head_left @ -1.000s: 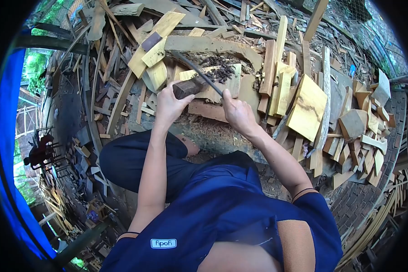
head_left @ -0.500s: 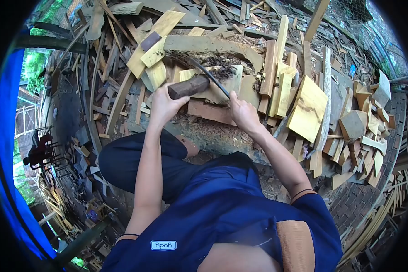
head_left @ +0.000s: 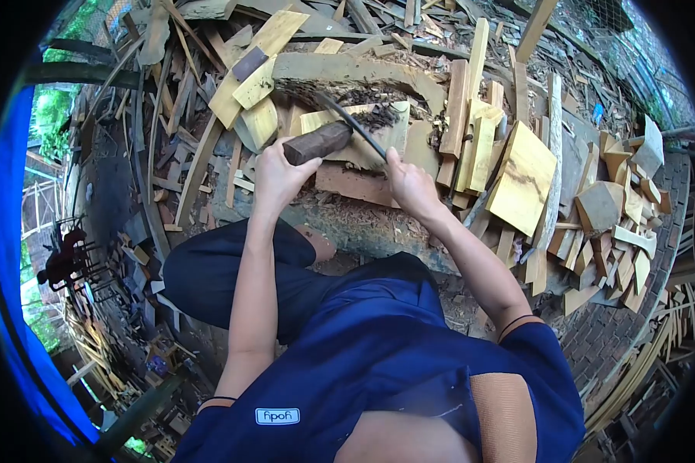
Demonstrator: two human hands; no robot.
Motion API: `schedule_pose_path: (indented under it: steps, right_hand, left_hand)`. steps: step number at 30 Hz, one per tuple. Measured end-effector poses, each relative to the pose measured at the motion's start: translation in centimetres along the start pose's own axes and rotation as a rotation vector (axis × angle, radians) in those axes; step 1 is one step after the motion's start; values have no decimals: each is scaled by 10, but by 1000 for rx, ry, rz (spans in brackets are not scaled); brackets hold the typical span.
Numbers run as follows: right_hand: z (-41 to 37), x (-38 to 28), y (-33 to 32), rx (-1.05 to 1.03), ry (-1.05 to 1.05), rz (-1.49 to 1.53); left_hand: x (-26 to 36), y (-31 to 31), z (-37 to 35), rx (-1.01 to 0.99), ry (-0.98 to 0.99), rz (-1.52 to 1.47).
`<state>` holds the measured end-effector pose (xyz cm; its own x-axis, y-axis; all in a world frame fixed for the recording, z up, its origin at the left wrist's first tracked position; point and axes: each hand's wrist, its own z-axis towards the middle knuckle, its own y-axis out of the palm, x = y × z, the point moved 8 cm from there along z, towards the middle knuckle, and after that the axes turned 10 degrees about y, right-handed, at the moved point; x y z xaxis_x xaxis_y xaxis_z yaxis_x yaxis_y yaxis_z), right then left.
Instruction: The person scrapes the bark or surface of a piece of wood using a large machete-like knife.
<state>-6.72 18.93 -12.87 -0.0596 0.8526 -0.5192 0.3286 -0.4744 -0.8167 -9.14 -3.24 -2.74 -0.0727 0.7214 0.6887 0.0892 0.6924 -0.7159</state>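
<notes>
My left hand grips the near-left end of a dark brown wood block, thumb along its near side. The block is held tilted, its far end pointing up and right. In my right hand is a long, dark-bladed knife, its handle hidden in the closed fingers. The blade slants up and left, crossing right at the block's far end. Beneath them lies a pale board, with dark shavings scattered on and behind it.
A thick curved timber lies behind the work spot. Yellow wood pieces lean at its left, and a yellow slab lies on the right. Cut blocks are heaped farther right. My bent knee is at the lower left.
The view has shifted slightly. The knife and my right hand have moved a little up and left, while my left hand keeps its hold on the block.
</notes>
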Motion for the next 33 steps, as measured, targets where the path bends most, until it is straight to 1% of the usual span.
schedule_pose_path:
  steps: [1,3,4,6,7,9,12,16,18,20,21,23,25,26,27,28,29,30,32,33]
  right_hand:
    - [-2,1,1,0,6,-3]
    - [-2,2,5,-13,67,-15]
    - [-1,2,7,-10,62,-12]
    - [-2,4,8,-3,58,18]
    - [-4,4,8,-3,63,20]
    - [-9,-5,-5,101,-27,41]
    - [-23,-40,-40,93,-57,124]
    - [-46,-87,-85,135,-135,188]
    - [-44,-86,-75,124,-138,192]
    - [-34,-59,-38,132,-76,46]
    - [-28,-49,-36,148,-79,44]
    - [-22,-33,-28,113,-32,59]
    - [-28,-43,-39,125,-53,96]
    - [-35,-50,-49,135,-75,129]
    - [-40,-58,-62,125,-69,123]
    - [-47,-70,-81,155,-65,182]
    - [-50,-76,-92,190,-63,245]
    - [-47,-75,-89,195,-68,244]
    - [-38,-61,-55,89,-46,148]
    - [-30,-44,-36,66,-6,103]
  left_hand:
    - [-1,5,0,-5,2,-5]
    - [9,1,0,101,156,91]
    - [8,2,-1,105,158,95]
    - [20,-3,-5,225,306,104]
    - [20,-2,-5,220,308,104]
    - [9,4,-2,125,158,39]
    - [22,3,1,107,188,65]
    - [27,4,5,102,158,114]
    - [31,1,4,94,136,131]
    - [28,3,5,32,89,122]
    - [30,-3,2,115,162,143]
    - [30,-2,3,137,168,170]
    - [29,1,5,158,126,156]
    - [29,7,10,70,86,151]
    - [28,8,15,64,70,215]
    - [27,7,16,59,54,282]
    - [30,6,15,56,52,282]
    - [33,5,16,34,36,264]
    - [34,4,15,17,32,244]
    - [30,3,14,36,102,197]
